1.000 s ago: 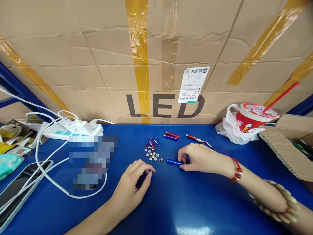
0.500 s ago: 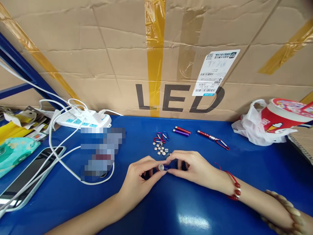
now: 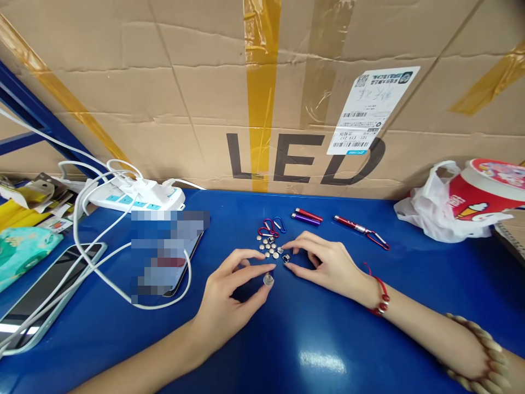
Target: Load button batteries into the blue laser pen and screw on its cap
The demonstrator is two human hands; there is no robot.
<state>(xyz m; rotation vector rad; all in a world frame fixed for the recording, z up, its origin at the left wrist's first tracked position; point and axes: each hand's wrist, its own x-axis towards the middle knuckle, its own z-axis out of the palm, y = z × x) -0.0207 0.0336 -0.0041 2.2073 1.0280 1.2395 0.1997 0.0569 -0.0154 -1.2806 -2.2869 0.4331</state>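
On the desk [image 3: 229,227], a phone [image 3: 45,295] lies at far left under white cables. The left hand [image 3: 223,290] pinches a small tube [image 3: 268,280], round pale end showing, just in front of silvery discs [image 3: 275,255]. The right hand [image 3: 328,265] has thumb and index finger parted around a metal piece [image 3: 286,258]; contact is unclear. A red penlight [image 3: 346,222] lies beyond it; a red cup [image 3: 484,194] stands far right.
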